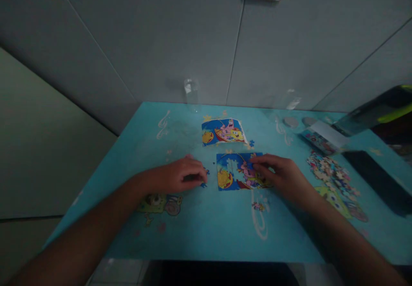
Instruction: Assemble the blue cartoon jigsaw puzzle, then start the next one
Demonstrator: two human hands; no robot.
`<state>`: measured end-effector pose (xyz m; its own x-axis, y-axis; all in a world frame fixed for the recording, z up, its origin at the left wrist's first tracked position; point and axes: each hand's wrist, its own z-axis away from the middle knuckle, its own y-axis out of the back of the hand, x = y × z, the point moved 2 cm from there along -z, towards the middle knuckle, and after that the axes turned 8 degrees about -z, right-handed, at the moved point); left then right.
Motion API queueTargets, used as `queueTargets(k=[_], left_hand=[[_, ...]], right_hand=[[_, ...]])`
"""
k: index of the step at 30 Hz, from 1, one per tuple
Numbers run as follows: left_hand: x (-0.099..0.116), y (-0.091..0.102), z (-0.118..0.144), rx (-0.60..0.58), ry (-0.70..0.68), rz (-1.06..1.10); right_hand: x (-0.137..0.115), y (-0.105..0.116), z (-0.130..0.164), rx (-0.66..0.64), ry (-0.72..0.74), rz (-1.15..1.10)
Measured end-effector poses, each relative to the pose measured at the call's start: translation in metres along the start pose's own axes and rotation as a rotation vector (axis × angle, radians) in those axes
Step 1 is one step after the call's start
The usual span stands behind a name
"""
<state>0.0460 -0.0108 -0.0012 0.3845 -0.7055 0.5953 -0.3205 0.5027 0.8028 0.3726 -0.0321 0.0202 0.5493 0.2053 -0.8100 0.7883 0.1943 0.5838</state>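
Note:
A partly assembled jigsaw puzzle (225, 185) with a blue cartoon picture lies on the table, a gap in its middle showing the tabletop. My right hand (280, 172) reaches over its right side, thumb and forefinger pinched at a puzzle piece near the upper edge. To the left of the puzzle, my left hand (185, 175) rests with curled fingers, close to small blue puzzle pieces (204, 185); whatever is in its fingertips is hidden. Behind the puzzle lies a picture sheet (222, 131) with the same scene. One loose piece (252, 143) sits beside that sheet, another (257, 206) nearer me.
At right is a pile of loose puzzle pieces (331, 172), by a dark oblong object (378, 183) and a small printed box (322, 138). Two round lids (290, 121) and a clear container (192, 95) stand toward the wall. A dark bottle-like object (370, 110) leans in from the right.

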Motion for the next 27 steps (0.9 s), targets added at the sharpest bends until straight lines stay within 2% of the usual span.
queueTargets(k=[4,12,17,27], left_hand=[[0.002,0.001,-0.001,-0.015,0.012,-0.009],[0.010,-0.002,-0.003,0.002,-0.008,-0.064],[0.010,-0.007,-0.003,-0.005,0.019,-0.086],[0.014,-0.003,-0.003,-0.021,0.031,-0.086]], right_hand=[[0.004,0.002,-0.001,0.037,-0.024,-0.009],[0.006,-0.004,0.000,-0.042,0.071,-0.029],[0.006,-0.005,0.000,-0.068,0.041,-0.038],[0.007,-0.005,0.000,-0.084,-0.004,-0.034]])
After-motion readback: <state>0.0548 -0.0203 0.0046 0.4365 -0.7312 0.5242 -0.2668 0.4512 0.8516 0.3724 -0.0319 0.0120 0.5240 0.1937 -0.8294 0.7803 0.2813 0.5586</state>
